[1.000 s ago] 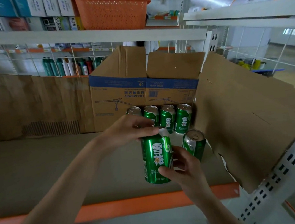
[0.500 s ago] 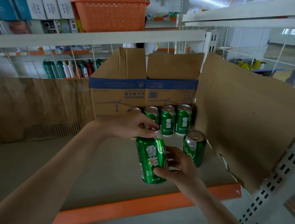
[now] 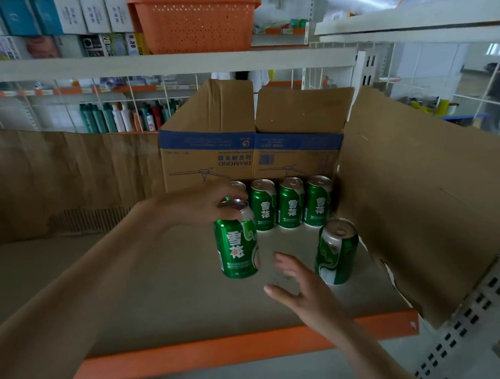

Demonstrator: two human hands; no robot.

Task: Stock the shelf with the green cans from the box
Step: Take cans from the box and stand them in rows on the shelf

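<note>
On shelf (image 3: 167, 297), left hand (image 3: 203, 206) gripping can (image 3: 237, 244); right hand (image 3: 301, 283) loose

Your shelf (image 3: 161, 294) is a grey board with an orange front edge. At its back sits a cardboard box (image 3: 254, 157), with a row of 4 green cans (image 3: 291, 204) just before it. Further forward stand a left can (image 3: 238, 247) and a right can (image 3: 337, 254), the latter near a leaning cardboard sheet (image 3: 434, 214).

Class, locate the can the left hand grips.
Head view, centre: the gripped can is upright under the left hand, just before the back row of cans and left of the lone can.
</note>
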